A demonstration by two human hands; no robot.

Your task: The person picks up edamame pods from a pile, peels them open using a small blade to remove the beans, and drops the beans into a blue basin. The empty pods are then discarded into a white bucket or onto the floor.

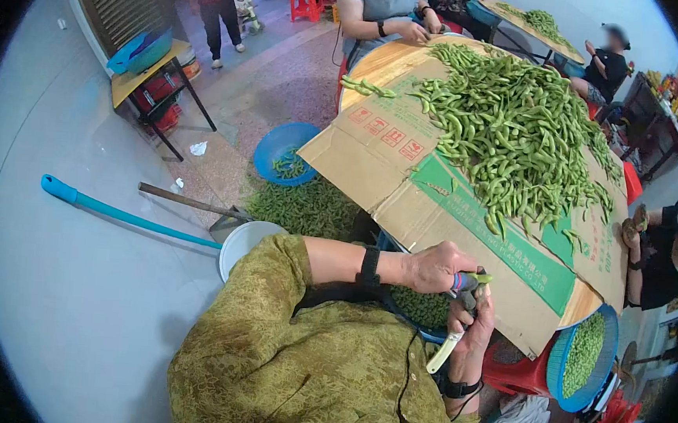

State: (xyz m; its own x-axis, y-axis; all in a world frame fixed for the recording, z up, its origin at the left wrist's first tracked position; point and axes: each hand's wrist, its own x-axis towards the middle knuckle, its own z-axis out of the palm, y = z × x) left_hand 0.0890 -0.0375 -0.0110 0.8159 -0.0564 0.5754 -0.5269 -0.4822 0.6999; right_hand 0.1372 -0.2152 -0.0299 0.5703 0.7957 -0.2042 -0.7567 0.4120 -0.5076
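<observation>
My left hand (432,267) is closed, its fingertips pinching a green bean pod (482,278). Dark and striped coverings wrap some of its fingers. Just below, my right hand (476,323) grips a pale-handled tool (445,352) whose working end is hidden among the fingers; dark covers show on that hand too. Both hands meet at the near edge of a cardboard sheet (358,162), which carries a big heap of green bean pods (510,129). Under my hands, a basin of shelled green beans (420,305) is partly covered by my arms.
A blue basket of shelled beans (583,354) stands at the lower right. Pods or husks (308,209) cover the floor beside a blue basin (264,155). A person in grey (380,14) works across the table. A blue-handled pole (134,211) leans at left.
</observation>
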